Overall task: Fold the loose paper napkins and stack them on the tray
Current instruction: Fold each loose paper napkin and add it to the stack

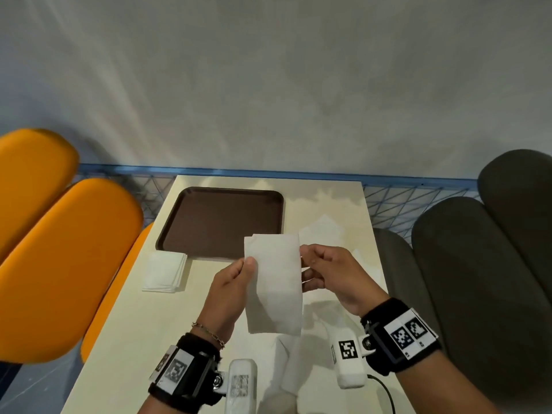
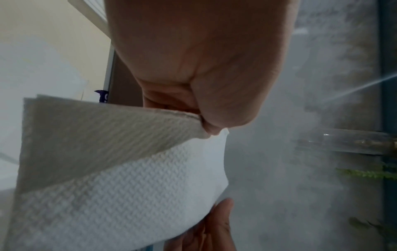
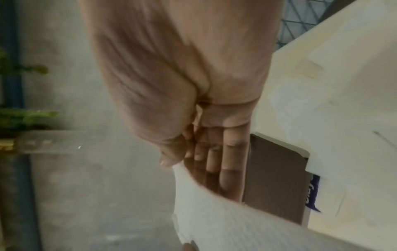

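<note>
In the head view, one white napkin (image 1: 273,282) is held in the air above the table (image 1: 125,324), between the two hands; it is folded into a long strip, and its long axis runs away from the person, with the far end pointing to the tray (image 1: 219,222). The left hand (image 1: 230,289) pinches the left long edge with thumb on top, and the right hand (image 1: 331,277) holds the right long edge with curled fingers. One brown tray lies beyond both hands, flat on the table. One small stack of folded napkins (image 1: 164,271) lies left of the left hand, just beside the near edge of the tray; I cannot count its sheets. Some more white paper (image 1: 286,369) lies on the table under the wrists. Each wrist carries a band with black-and-white square codes, which I cannot read. In the left wrist view, the left hand (image 2: 201,71) pinches the napkin (image 2: 111,178) at its edge, two layers are seen there, and a fingertip of the right hand (image 2: 217,225) touches it from below. In the right wrist view, the right hand (image 3: 193,95) has its fingers (image 3: 232,163) lying nearly straight behind the napkin (image 3: 225,224), the thumb on the other side. Past the fingers is the tray (image 3: 277,183), and beside it a small blue label with white letters, too blurred to read.
</note>
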### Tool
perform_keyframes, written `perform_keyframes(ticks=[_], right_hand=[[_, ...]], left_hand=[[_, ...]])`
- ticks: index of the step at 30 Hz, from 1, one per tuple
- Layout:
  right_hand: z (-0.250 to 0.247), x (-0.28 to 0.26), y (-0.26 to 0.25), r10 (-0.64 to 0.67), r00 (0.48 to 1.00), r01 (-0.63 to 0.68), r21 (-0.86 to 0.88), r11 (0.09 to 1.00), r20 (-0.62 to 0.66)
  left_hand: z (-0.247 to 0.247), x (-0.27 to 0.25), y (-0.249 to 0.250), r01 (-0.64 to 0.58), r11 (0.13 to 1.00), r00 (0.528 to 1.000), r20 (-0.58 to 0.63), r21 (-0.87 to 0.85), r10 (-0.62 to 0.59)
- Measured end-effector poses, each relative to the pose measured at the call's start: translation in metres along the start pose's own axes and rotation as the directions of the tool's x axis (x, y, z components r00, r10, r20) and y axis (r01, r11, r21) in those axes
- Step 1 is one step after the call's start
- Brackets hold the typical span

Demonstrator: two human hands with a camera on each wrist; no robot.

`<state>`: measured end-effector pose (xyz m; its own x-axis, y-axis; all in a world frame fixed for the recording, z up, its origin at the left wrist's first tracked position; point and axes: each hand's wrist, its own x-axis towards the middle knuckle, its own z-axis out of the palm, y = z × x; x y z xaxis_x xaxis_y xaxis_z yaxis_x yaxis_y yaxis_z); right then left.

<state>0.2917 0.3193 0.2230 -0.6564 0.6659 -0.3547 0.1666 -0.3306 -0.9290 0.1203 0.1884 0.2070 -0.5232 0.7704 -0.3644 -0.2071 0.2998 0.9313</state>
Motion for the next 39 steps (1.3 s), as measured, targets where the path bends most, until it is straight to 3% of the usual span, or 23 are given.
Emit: perform_keyframes(ticks=[3,6,10,15,20,24,27,33,37,39], right_hand=[[-0.010,-0.003,0.002,-0.019,1.000,0.018,0.054,0.998,0.024],[-0.013,-0.003,0.002,-0.030,0.999,0.030,0.003,1.000,0.045],[-0.007,-0.001,-0.003,0.020,1.000,-0.020,0.041,0.999,0.010],[0.001,-0.003,0.007,0.074,0.987,-0.065,-0.066,0.996,0.145],[0.011,0.005,0.005,0.059,0.998,-0.058,-0.080,0.995,0.006],[0.018,0.011,0.000,0.056,0.998,-0.056,-0.084,0.995,0.007],[0.030,0.013,-0.004,0.044,0.999,-0.045,-0.069,0.997,-0.019],[0.058,0.009,-0.014,-0.109,0.993,0.116,-0.186,0.976,0.048],[0.070,0.003,-0.020,-0.380,0.920,0.377,-0.504,0.777,0.102],[0.076,0.004,-0.022,-0.416,0.897,0.421,-0.577,0.699,0.151]], left_hand=[[0.005,-0.003,-0.001,0.008,1.000,0.999,0.047,0.010,-0.009],[0.006,0.000,-0.001,0.009,0.999,0.997,0.073,0.038,-0.012],[0.005,0.009,0.003,0.007,1.000,0.997,0.075,0.000,-0.007],[-0.002,0.020,0.006,0.026,0.995,0.995,0.094,-0.098,-0.016],[-0.029,0.027,0.004,0.045,0.995,0.968,0.252,-0.089,-0.022],[-0.048,0.035,-0.002,0.028,0.996,0.978,0.210,-0.081,-0.010],[-0.055,0.037,-0.001,0.087,0.985,0.977,0.204,-0.146,-0.056],[-0.069,0.043,-0.010,0.306,0.868,0.937,0.287,-0.391,-0.201],[-0.072,0.043,-0.010,0.416,0.766,0.907,0.278,-0.489,-0.315],[-0.074,0.043,-0.009,0.447,0.737,0.893,0.295,-0.507,-0.340]])
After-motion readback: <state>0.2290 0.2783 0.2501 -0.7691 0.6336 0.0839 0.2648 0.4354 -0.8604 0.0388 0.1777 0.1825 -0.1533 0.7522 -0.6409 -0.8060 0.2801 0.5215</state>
